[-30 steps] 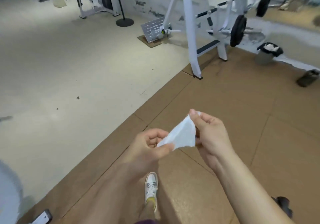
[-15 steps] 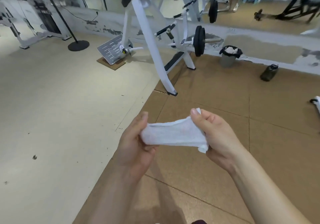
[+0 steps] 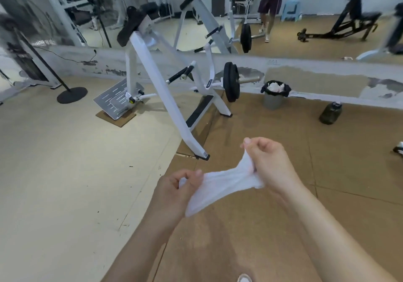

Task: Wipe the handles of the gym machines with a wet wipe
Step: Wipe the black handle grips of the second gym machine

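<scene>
The left hand (image 3: 181, 191) is pinching one end of the wet wipe (image 3: 220, 184), fingers curled tight over the bunched edge. The right hand (image 3: 267, 163) is gripping the opposite end in a closed fist, thumb raised. The wipe is spanning the gap between the two hands, drawn taut at its upper edge, with a loose flap hanging toward 6 o'clock under the left hand.

Step in hand, as judged: opening the wipe before use. To do this well, the hands should be pulling apart evenly, so that the sheet is spreading flat rather than roping into a cord. Each grip should be sitting at a corner, not mid-sheet. The twist at the right fist is indicating a fold that needs releasing. A flat, open sheet is giving the most wet surface for wrapping around a bar.

The white machine (image 3: 165, 98) is standing at 11 o'clock from the hands, well apart from them, resting on the floor (image 3: 272, 227). Its near black handle (image 3: 178, 75) is projecting at 12 o'clock above the hands; a second handle (image 3: 213, 31) is showing higher up, seemingly in the mirror. No handle is within reach, so an approach is required. A bin (image 3: 273, 96) is sitting at 1 o'clock, beside a weight plate (image 3: 231, 82).
</scene>
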The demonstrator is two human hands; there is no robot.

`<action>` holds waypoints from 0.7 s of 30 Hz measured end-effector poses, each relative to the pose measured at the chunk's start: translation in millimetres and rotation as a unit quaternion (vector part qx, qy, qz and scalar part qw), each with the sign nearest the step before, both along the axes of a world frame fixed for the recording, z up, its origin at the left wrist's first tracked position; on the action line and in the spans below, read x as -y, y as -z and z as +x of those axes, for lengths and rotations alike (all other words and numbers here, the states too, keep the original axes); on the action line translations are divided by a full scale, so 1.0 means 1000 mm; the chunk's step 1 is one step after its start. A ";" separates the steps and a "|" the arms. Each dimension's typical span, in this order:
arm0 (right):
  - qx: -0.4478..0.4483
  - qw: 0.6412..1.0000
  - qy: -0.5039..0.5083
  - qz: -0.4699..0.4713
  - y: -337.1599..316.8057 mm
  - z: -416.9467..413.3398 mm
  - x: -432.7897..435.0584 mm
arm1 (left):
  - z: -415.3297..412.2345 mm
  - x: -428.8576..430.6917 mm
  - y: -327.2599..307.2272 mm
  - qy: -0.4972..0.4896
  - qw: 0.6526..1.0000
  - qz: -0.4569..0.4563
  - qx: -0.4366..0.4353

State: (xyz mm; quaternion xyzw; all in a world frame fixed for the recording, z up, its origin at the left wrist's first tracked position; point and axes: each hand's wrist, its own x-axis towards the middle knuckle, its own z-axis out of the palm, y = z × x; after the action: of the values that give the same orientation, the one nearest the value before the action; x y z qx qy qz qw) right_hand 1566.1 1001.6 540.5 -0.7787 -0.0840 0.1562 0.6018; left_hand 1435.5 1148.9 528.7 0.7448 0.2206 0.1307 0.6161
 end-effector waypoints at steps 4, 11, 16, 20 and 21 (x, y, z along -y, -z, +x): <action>0.056 0.977 -0.196 -0.061 -0.010 0.091 -0.022 | 0.095 -0.027 -0.009 -0.062 0.991 -0.117 0.034; -0.141 0.892 -0.427 0.043 -0.006 0.244 -0.090 | 0.248 -0.115 0.008 -0.079 0.973 -0.214 0.040; -0.234 0.893 -0.284 0.259 0.017 0.349 -0.189 | 0.358 -0.196 0.022 -0.089 0.993 -0.072 0.020; -0.274 0.888 -0.158 0.332 0.014 0.414 -0.271 | 0.435 -0.247 0.008 -0.035 0.999 -0.015 0.030; -0.272 0.894 -0.133 0.331 0.014 0.431 -0.288 | 0.453 -0.260 0.006 -0.018 0.999 0.002 0.038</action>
State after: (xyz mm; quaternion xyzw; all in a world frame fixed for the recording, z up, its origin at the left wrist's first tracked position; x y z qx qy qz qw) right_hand 1996.7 1289.1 526.9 -0.4432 -0.0666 0.4038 0.7975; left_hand 1888.1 1408.7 522.3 0.7363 0.2102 0.1700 0.6203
